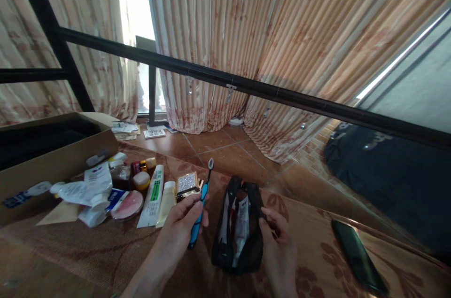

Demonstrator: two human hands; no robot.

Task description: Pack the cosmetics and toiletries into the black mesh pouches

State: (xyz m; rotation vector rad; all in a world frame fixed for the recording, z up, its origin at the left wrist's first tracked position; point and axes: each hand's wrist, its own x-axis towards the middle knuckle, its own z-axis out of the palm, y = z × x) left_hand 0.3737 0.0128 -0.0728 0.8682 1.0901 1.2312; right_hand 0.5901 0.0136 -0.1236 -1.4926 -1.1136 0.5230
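Note:
A blue and black toothbrush (203, 191) is gripped in my left hand (185, 218), its head pointing up and away from me. To its right a black zip pouch (219, 241) lies with its top parted. Inside the pouch a white tube (242, 223) shows, and something reddish beside it is only partly visible. The fingers of my right hand (280, 241) are closed on the pouch's right edge. Just beyond my left hand sits a glittery compact case (188, 184), with a cream tube (167, 201) and a white-green tube (152, 197) to its left.
More toiletries, including a pink round container (127, 205) and a crumpled white tube (93, 185), crowd beside a cardboard box (63, 164) on the left. A dark phone (357, 255) rests at the right. A black metal rail (211, 75) crosses in front of striped curtains (211, 16).

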